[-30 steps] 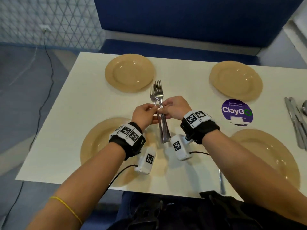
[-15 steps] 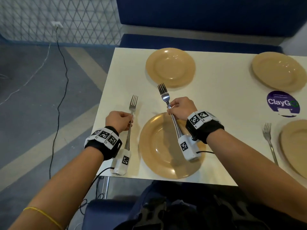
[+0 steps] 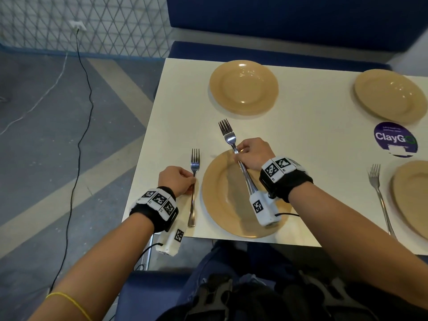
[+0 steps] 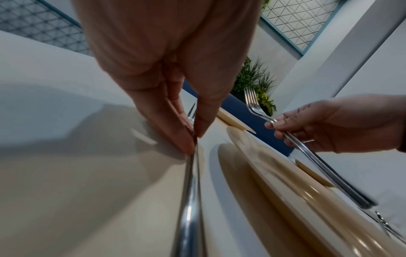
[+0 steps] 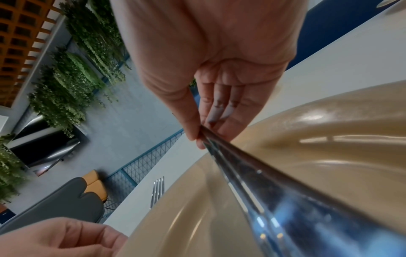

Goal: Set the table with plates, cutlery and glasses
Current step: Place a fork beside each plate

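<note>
This looks like a restaurant or canteen dining area. Beyond the fingers, a long blue upholstered booth bench [image 3: 278, 49] runs along the far edge of the cream rectangular tabletop [image 3: 312, 126], which carries several identical tan round plates [image 3: 243, 87] and steel forks [image 3: 379, 200]. To the right of the fingers a round purple "ClayGo" sticker [image 3: 395, 142] is stuck to the tabletop, the kind of clean-up notice eateries use. To the left, a grey and beige patterned floor [image 3: 46, 135] meets a white lattice partition [image 3: 104, 24]. The right wrist view shows hanging green plants [image 5: 72, 83] on a wall and orange and grey seats [image 5: 92, 189].
</note>
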Available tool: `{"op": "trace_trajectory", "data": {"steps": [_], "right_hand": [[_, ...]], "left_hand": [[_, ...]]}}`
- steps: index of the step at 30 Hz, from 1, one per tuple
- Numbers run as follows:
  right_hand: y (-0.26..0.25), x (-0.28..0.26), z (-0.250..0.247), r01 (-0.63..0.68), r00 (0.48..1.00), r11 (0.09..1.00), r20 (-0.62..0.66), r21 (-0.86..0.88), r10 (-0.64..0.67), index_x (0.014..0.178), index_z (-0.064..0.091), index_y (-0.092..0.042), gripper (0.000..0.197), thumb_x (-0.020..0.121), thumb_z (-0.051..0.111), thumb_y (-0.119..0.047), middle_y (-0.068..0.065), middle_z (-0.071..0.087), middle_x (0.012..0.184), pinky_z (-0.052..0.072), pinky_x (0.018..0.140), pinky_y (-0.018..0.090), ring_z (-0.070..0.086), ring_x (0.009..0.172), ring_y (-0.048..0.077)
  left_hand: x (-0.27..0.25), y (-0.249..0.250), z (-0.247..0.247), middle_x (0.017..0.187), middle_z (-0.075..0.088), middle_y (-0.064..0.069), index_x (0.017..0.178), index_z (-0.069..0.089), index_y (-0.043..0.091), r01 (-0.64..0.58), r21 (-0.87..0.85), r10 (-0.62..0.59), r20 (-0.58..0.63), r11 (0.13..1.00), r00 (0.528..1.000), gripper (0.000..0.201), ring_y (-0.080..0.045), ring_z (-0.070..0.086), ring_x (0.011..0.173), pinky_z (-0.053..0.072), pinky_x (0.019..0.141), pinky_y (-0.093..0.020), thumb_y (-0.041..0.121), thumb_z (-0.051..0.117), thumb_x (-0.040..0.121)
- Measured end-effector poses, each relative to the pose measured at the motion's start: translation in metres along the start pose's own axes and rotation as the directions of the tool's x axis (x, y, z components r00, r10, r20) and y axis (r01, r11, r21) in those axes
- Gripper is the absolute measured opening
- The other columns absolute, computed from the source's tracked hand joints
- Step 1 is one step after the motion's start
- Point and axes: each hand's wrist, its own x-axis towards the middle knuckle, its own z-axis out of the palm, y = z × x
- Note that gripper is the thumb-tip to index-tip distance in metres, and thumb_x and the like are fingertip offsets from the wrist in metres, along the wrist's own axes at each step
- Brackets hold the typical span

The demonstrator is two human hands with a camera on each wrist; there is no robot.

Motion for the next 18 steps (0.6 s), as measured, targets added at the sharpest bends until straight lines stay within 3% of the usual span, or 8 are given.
{"op": "trace_trajectory", "data": {"steps": [6, 13, 16, 18], "right_hand": [[0.0027, -0.0023, -0.0056, 0.001, 1.0, 1.0, -0.026, 0.006, -0.001, 0.102, 0.067, -0.011, 0.022, 0.08, 0.068, -0.01, 0.002, 0.062, 0.087, 0.054, 0.088, 0.035, 0.063, 0.088, 0.022], [0.0024, -0.0014, -0.0031, -0.001, 1.0, 1.0, -0.01, 0.009, 0.001, 0.1, 0.067, -0.012, 0.021, 0.079, 0.068, -0.01, -0.002, 0.06, 0.077, 0.053, 0.084, 0.031, 0.06, 0.084, 0.018], [0.0019, -0.0007, -0.002, -0.006, 1.0, 1.0, 0.007, 0.025, 0.006, 0.101, 0.067, -0.011, 0.022, 0.08, 0.068, -0.009, 0.002, 0.062, 0.083, 0.054, 0.088, 0.036, 0.061, 0.085, 0.02], [0.0014, -0.0001, -0.001, -0.005, 1.0, 1.0, 0.013, 0.024, 0.005, 0.101, 0.067, -0.01, 0.022, 0.08, 0.068, -0.009, 0.0, 0.06, 0.079, 0.055, 0.088, 0.039, 0.061, 0.086, 0.02]], "left_hand": [[-0.0041, 0.0022, 0.0008, 0.07, 0.066, -0.004, 0.076, 0.062, 0.013, 0.001, -0.011, -0.001, -0.004, 1.0, 1.0, 0.018, -0.017, 0.066, 0.057, 0.059, 0.062, -0.022, -0.002, 0.071, 0.074], [-0.007, -0.0004, 0.003, 0.071, 0.065, -0.005, 0.075, 0.062, 0.014, -0.006, -0.015, 0.006, 0.01, 1.0, 1.0, 0.02, -0.021, 0.067, 0.062, 0.06, 0.071, -0.03, -0.002, 0.073, 0.073], [-0.0086, -0.0006, 0.0052, 0.072, 0.065, -0.005, 0.076, 0.062, 0.014, -0.006, -0.015, 0.006, 0.018, 1.0, 1.0, 0.019, -0.021, 0.067, 0.063, 0.059, 0.073, -0.031, -0.002, 0.073, 0.073], [-0.0086, 0.0008, 0.0056, 0.073, 0.066, -0.006, 0.078, 0.063, 0.013, -0.006, -0.018, 0.006, 0.02, 1.0, 1.0, 0.019, -0.021, 0.067, 0.062, 0.06, 0.073, -0.031, -0.002, 0.073, 0.073]]}}
